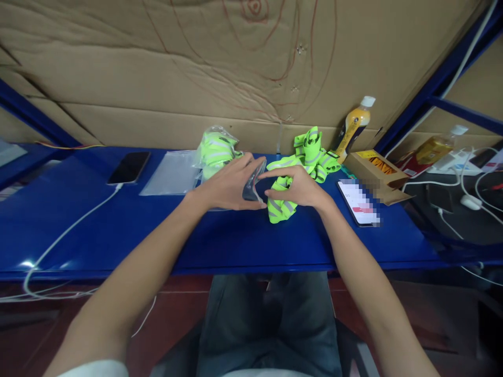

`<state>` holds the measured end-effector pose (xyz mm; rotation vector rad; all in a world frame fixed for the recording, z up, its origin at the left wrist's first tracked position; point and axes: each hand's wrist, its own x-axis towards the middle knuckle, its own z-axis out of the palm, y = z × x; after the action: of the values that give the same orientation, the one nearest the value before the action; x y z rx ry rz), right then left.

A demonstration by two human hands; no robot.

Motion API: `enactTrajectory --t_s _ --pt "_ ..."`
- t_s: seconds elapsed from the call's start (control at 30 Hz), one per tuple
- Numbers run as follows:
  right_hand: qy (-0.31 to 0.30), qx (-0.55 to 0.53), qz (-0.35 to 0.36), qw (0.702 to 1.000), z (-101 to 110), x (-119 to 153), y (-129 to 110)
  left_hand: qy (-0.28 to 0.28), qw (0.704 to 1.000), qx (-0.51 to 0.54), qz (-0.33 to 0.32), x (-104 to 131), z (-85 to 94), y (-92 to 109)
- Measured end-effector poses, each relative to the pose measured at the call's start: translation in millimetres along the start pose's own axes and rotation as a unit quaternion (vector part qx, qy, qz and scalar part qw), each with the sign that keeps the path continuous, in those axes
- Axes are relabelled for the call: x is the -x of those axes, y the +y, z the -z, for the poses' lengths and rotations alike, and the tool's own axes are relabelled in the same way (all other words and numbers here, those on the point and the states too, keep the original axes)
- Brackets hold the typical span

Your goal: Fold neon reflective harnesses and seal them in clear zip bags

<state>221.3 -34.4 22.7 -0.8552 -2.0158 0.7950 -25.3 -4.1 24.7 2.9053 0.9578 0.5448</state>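
My left hand (234, 184) is closed around a clear plastic bag (253, 184), whose mouth gapes toward the right. My right hand (295, 187) is just beside that mouth, thumb and index finger apart, the index fingertip at the bag's edge. A folded neon-yellow reflective strap (281, 210) shows under and behind my right hand; its other fingers are hidden, and I cannot tell whether they touch the strap. Beyond it lies a loose heap of reflective straps (312, 152). Behind my left hand stands a filled clear bag of reflective straps (217, 149).
Flat clear bags (168, 174) and a dark phone (129, 167) on a white cable lie left on the blue table (236, 241). At right are a lit phone (357, 203), an open cardboard box (379, 175) and a yellow drink bottle (354, 125). A cardboard wall (157, 84) rises behind.
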Motion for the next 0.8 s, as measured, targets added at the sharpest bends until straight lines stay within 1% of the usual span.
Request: enactTrajectory --t_s 0.07,0.13,0.23,0.3,0.37,0.47,0.53,0.57,0.63,0.7,0.77,0.8 --pt "-0.004 0.026 0.006 1.000 1 1 -2 -0.022 0.999 0.045 0.007 0 1.5 1" --pt "-0.015 0.036 0.010 0.999 0 2 -5 -0.031 0.993 0.111 0.008 -1 4.8 3" --pt "-0.046 0.021 0.018 0.999 -2 1 -9 -0.020 0.973 0.230 0.012 -2 10.9 7" --pt "-0.055 0.018 0.030 0.998 -3 1 -9 -0.018 0.962 0.274 0.012 -2 12.9 10" --pt "-0.044 0.031 0.038 0.998 -4 0 -8 -0.033 0.964 0.265 0.004 -2 12.2 13" --pt "-0.017 0.048 0.039 0.998 -4 -1 -7 -0.052 0.977 0.205 0.006 -2 7.4 17" --pt "-0.005 0.036 0.044 0.998 -2 -2 -7 -0.047 0.982 0.184 0.012 -3 4.8 16" --pt "0.003 0.025 0.048 0.999 0 -2 -8 -0.038 0.981 0.190 0.011 -3 4.2 14" --pt "0.018 0.004 0.055 0.998 5 -2 -10 -0.025 0.969 0.244 0.005 -3 5.3 9" --pt "0.015 -0.010 0.056 0.998 10 -1 -13 -0.026 0.943 0.331 0.001 -2 8.8 3" --pt "-0.016 -0.015 0.047 0.999 13 0 -14 -0.037 0.921 0.389 0.002 0 13.3 0" --pt "-0.040 -0.014 0.041 0.998 14 1 -15 -0.040 0.918 0.394 0.002 1 15.3 0"
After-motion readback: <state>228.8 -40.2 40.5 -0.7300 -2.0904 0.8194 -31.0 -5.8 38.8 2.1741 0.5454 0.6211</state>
